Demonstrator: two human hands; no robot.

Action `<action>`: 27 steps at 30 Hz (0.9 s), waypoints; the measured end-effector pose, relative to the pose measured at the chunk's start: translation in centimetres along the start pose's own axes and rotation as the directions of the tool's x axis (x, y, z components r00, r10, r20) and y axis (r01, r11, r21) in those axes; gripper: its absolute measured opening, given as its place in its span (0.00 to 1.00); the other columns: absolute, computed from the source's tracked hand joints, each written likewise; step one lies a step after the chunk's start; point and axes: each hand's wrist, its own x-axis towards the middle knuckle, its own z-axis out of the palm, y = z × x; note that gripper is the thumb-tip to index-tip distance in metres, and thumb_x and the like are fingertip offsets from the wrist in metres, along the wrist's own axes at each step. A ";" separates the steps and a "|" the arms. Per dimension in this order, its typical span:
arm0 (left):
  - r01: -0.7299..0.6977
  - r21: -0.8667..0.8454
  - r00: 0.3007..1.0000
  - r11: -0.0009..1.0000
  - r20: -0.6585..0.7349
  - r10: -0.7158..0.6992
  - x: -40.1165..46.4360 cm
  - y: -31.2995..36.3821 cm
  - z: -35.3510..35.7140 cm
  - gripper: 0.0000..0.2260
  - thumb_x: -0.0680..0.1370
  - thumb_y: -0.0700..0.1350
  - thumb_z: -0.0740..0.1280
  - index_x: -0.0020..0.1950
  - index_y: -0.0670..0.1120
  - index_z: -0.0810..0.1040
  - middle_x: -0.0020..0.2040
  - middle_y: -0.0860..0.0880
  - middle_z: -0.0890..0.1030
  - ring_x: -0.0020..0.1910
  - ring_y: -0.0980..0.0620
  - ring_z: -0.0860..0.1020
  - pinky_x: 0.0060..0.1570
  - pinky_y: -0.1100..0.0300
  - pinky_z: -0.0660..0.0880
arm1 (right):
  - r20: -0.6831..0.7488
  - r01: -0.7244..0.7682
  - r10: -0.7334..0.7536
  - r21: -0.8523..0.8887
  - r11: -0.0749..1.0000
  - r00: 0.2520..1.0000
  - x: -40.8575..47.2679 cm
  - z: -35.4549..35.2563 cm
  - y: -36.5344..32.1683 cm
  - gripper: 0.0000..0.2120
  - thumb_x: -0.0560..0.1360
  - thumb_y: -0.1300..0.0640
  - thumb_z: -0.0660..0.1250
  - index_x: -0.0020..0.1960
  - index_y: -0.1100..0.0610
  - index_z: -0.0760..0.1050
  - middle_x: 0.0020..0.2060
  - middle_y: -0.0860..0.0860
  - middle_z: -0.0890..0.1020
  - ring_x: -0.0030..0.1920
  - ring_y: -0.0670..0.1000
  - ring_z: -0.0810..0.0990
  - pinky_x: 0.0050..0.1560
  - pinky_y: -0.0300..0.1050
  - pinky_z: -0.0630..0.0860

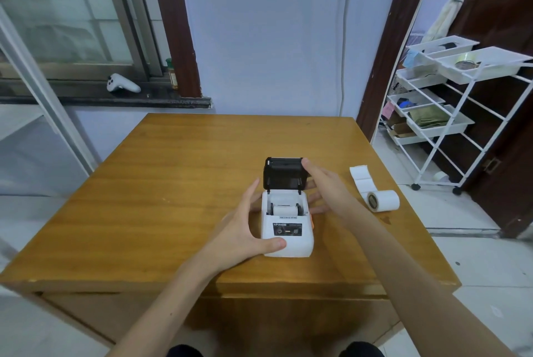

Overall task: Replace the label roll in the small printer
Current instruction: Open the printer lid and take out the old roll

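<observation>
A small white printer [288, 237] stands on the wooden table [173, 198] with its black lid [282, 173] raised upright. Inside the bay lies a white label roll [284, 209]. My left hand [245, 230] grips the printer's left side, thumb on its front corner. My right hand [326, 186] reaches along the printer's right side, thumb touching the lid's top right corner, fingers spread beside the body. A second label roll [383, 200] lies on the table to the right, with a strip of labels [360, 176] unrolled behind it.
A white wire shelf cart [450, 103] with trays stands right of the table, by a dark door. A window sill [115, 98] behind the table carries a white controller [122, 83] and a bottle [172, 74].
</observation>
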 end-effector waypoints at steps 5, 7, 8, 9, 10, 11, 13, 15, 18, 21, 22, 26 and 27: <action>0.001 -0.005 1.000 1.000 0.001 -0.001 0.1 0.0 0.0 0.53 0.58 0.72 0.77 0.68 0.82 0.40 0.76 0.68 0.64 0.75 0.63 0.65 0.77 0.43 0.62 | -0.009 -0.065 0.065 -0.008 0.998 0.998 0.3 0.0 -0.3 0.24 0.76 0.35 0.59 0.58 0.53 0.75 0.49 0.54 0.83 0.49 0.58 0.84 0.48 0.52 0.82; 0.005 -0.006 1.000 1.000 0.001 -0.005 0.0 0.0 0.0 0.53 0.59 0.71 0.77 0.68 0.82 0.39 0.76 0.68 0.64 0.75 0.63 0.65 0.77 0.44 0.61 | -0.156 0.065 -0.070 -0.031 0.997 0.985 -0.1 0.1 0.2 0.21 0.76 0.37 0.61 0.59 0.52 0.71 0.46 0.50 0.80 0.45 0.54 0.83 0.45 0.50 0.80; 0.006 -0.004 1.000 1.000 0.000 -0.006 0.0 0.0 0.0 0.53 0.60 0.70 0.78 0.68 0.82 0.39 0.76 0.68 0.64 0.75 0.63 0.65 0.77 0.44 0.62 | -0.244 0.160 -0.170 -0.063 0.985 0.955 -0.4 0.1 0.6 0.19 0.76 0.39 0.63 0.58 0.52 0.71 0.45 0.48 0.79 0.43 0.50 0.81 0.44 0.47 0.78; 0.005 -0.001 1.000 1.000 -0.001 -0.005 0.0 0.0 0.0 0.53 0.60 0.69 0.78 0.68 0.82 0.39 0.76 0.68 0.65 0.75 0.64 0.65 0.77 0.44 0.62 | -0.307 0.248 -0.269 -0.106 0.963 0.913 -0.9 0.1 1.1 0.14 0.76 0.43 0.65 0.56 0.51 0.73 0.44 0.47 0.78 0.42 0.44 0.79 0.43 0.43 0.75; 0.005 0.002 1.000 1.000 -0.003 -0.005 0.0 0.0 0.0 0.52 0.60 0.68 0.78 0.67 0.82 0.39 0.76 0.69 0.65 0.75 0.64 0.66 0.77 0.44 0.62 | -0.323 0.319 -0.351 -0.150 0.936 0.879 -1.4 0.0 1.5 0.08 0.76 0.47 0.66 0.52 0.50 0.75 0.43 0.46 0.79 0.40 0.40 0.77 0.42 0.40 0.73; 0.007 0.005 1.000 1.000 -0.004 -0.007 0.1 0.0 0.0 0.52 0.60 0.68 0.78 0.67 0.82 0.39 0.76 0.69 0.65 0.74 0.64 0.66 0.77 0.44 0.62 | -0.288 0.360 -0.401 -0.185 0.914 0.870 -1.8 -0.1 1.9 0.03 0.76 0.51 0.67 0.48 0.49 0.76 0.42 0.45 0.80 0.38 0.37 0.76 0.40 0.36 0.72; 0.013 0.011 1.000 1.000 -0.007 -0.013 0.1 0.1 0.0 0.53 0.60 0.68 0.78 0.68 0.81 0.39 0.76 0.68 0.65 0.74 0.64 0.66 0.77 0.44 0.62 | -0.112 0.385 -0.418 -0.233 0.893 0.901 -2.2 -0.1 2.4 0.03 0.76 0.56 0.68 0.46 0.52 0.81 0.41 0.45 0.82 0.37 0.37 0.77 0.35 0.30 0.73; 0.011 0.005 1.000 1.000 -0.005 -0.011 0.0 0.1 0.0 0.53 0.61 0.68 0.77 0.69 0.80 0.40 0.76 0.67 0.65 0.75 0.63 0.66 0.77 0.45 0.63 | 0.102 0.370 -0.356 -0.311 0.876 0.929 -1.8 0.0 2.6 0.06 0.76 0.56 0.69 0.51 0.55 0.83 0.43 0.45 0.83 0.38 0.41 0.79 0.33 0.30 0.75; 0.011 -0.004 1.000 1.000 -0.004 -0.011 -0.1 0.1 0.0 0.53 0.60 0.68 0.77 0.69 0.80 0.40 0.77 0.65 0.65 0.75 0.62 0.65 0.77 0.45 0.63 | 0.210 0.341 -0.278 -0.388 0.856 0.937 -0.8 0.3 2.0 0.09 0.75 0.55 0.71 0.54 0.54 0.84 0.43 0.43 0.83 0.42 0.42 0.81 0.37 0.31 0.75; 0.014 0.002 1.000 1.000 0.002 -0.014 -0.1 0.1 0.0 0.54 0.61 0.68 0.77 0.72 0.77 0.40 0.77 0.65 0.65 0.75 0.62 0.65 0.77 0.45 0.63 | 0.297 0.333 -0.210 -0.465 0.820 0.932 0.2 0.3 1.0 0.10 0.72 0.55 0.73 0.52 0.56 0.85 0.46 0.47 0.86 0.46 0.46 0.83 0.48 0.43 0.80; 0.013 0.005 1.000 1.000 0.003 -0.013 -0.1 0.1 0.0 0.55 0.61 0.69 0.77 0.74 0.75 0.40 0.77 0.65 0.65 0.75 0.62 0.65 0.77 0.45 0.63 | 0.338 0.328 -0.173 -0.482 0.812 0.925 0.3 0.4 0.6 0.11 0.72 0.56 0.74 0.53 0.57 0.85 0.46 0.50 0.86 0.47 0.50 0.84 0.50 0.48 0.82; 0.008 0.002 1.000 1.000 0.010 -0.008 0.0 0.0 -0.1 0.57 0.61 0.68 0.77 0.78 0.70 0.41 0.76 0.66 0.65 0.75 0.62 0.66 0.76 0.47 0.63 | 0.386 0.307 -0.101 -0.523 0.795 0.917 0.7 0.8 -0.3 0.13 0.71 0.59 0.74 0.56 0.61 0.83 0.50 0.56 0.86 0.50 0.56 0.85 0.51 0.48 0.81; 0.004 -0.003 1.000 1.000 0.013 -0.004 0.0 0.0 -0.1 0.57 0.61 0.68 0.77 0.78 0.70 0.41 0.75 0.68 0.65 0.74 0.64 0.66 0.76 0.48 0.64 | 0.381 0.308 -0.103 -0.528 0.792 0.919 0.8 0.9 -0.3 0.13 0.71 0.60 0.74 0.55 0.61 0.84 0.49 0.56 0.87 0.50 0.56 0.84 0.51 0.49 0.80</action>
